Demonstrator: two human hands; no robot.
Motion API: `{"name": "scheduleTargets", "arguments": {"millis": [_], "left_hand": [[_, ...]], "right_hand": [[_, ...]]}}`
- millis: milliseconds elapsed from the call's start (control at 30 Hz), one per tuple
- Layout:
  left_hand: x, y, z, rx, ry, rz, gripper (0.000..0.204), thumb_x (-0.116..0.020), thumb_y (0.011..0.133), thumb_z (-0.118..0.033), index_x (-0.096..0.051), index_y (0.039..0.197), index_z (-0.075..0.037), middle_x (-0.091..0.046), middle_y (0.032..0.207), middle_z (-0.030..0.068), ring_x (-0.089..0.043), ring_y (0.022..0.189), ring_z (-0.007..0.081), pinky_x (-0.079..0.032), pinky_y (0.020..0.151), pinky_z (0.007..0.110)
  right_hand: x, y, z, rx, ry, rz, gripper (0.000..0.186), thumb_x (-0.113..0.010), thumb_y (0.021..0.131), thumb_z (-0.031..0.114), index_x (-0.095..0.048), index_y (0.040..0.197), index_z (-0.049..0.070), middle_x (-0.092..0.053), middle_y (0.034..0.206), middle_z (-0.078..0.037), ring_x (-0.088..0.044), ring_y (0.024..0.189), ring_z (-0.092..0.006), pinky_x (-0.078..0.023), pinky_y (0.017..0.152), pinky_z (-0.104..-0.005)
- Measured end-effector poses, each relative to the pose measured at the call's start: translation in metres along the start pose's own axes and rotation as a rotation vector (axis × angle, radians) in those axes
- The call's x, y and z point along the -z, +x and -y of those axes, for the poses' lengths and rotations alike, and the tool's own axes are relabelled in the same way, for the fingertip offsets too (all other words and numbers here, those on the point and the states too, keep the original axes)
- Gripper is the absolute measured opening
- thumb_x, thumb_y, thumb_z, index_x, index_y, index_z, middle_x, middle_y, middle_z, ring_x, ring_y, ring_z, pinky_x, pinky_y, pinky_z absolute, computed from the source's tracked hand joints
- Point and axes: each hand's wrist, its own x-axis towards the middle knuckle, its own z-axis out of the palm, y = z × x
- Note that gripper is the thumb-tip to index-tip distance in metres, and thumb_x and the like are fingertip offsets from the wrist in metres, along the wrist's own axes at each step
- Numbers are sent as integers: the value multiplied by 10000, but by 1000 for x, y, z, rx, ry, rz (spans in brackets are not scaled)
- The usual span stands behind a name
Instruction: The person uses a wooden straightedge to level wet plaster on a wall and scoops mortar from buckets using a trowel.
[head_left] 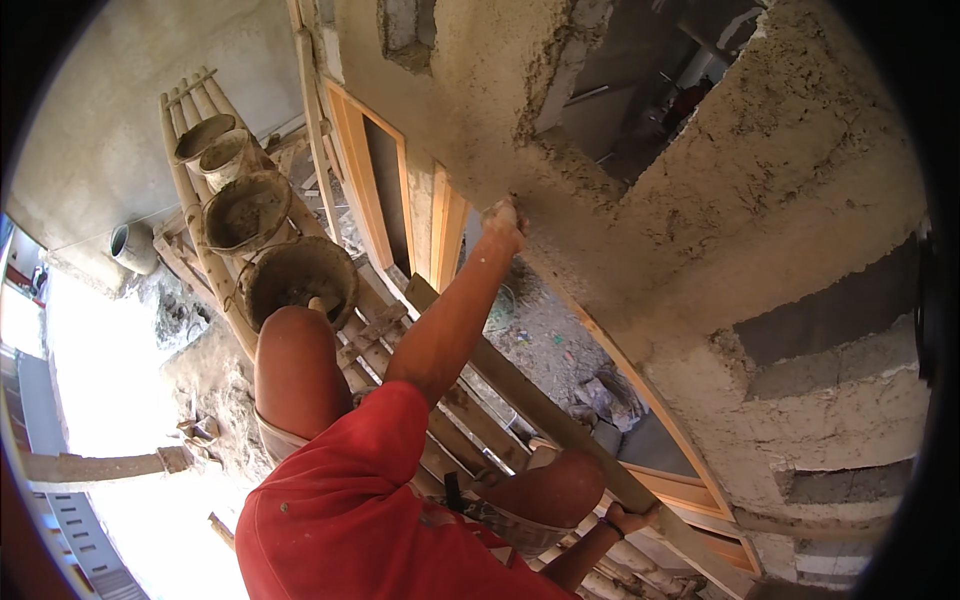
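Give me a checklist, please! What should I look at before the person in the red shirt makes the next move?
1. Right hand on the long board: ok, it grips the board's edge.
2. Left hand at the wall: ok, it is up by the wall's edge.
3. Anything inside the left hand: cannot tell, it is too small to see.
4. Four buckets upright: ok, they stand in a row with openings facing up.
5. Wooden slats without gaps: not ok, open spaces show between them.
6. Wall smooth all over: not ok, parts look rough, with holes.
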Motion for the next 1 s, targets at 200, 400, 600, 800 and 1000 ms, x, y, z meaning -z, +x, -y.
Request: {"name": "scheduleTargets", "arguments": {"millis": [200, 400, 600, 800, 1000], "left_hand": [[9, 3, -11, 15, -14, 66, 47, -589, 876, -193, -582, 885, -147, -557, 697, 46, -527, 551, 185, -419, 451, 320], [6, -3, -18, 49, -78, 111, 83, -589, 887, -182, -562, 896, -104, -552, 687, 62, -527, 551, 185, -414, 447, 314], [3, 3, -21, 118, -106, 69, 88, -586, 901, -209, -569, 914, -123, -537, 695, 56, -521, 576, 178, -407, 449, 304], [3, 8, -20, 149, -137, 48, 126, -599, 904, -262, -567, 926, -142, -519, 627, 63, -506, 532, 187, -405, 437, 313], [3, 10, -19, 60, -55, -26, 156, -636, 886, -264, -564, 932, -134, -503, 582, 82, -499, 513, 214, -388, 425, 329]], "right_hand": [[6, 4, 2, 46, -28, 49, 561, -484, 863, 442, -520, 1288, 78, -522, 1300, -117, -524, 1166, -268, -421, 980, -430], [5, 0, 2, 31, -28, 33, 552, -505, 845, 444, -534, 1249, 68, -544, 1259, -125, -544, 1134, -281, -445, 956, -449], [10, -1, -3, -36, -2, 27, 513, -526, 844, 435, -562, 1199, 66, -581, 1206, -110, -572, 1088, -268, -463, 924, -434], [19, 5, -9, -50, 20, 16, 476, -518, 859, 409, -578, 1183, 66, -596, 1187, -99, -586, 1066, -253, -472, 911, -411], [15, -8, -8, -46, -12, 0, 464, -533, 854, 404, -589, 1164, 63, -607, 1165, -99, -593, 1049, -248, -478, 899, -401]]}}
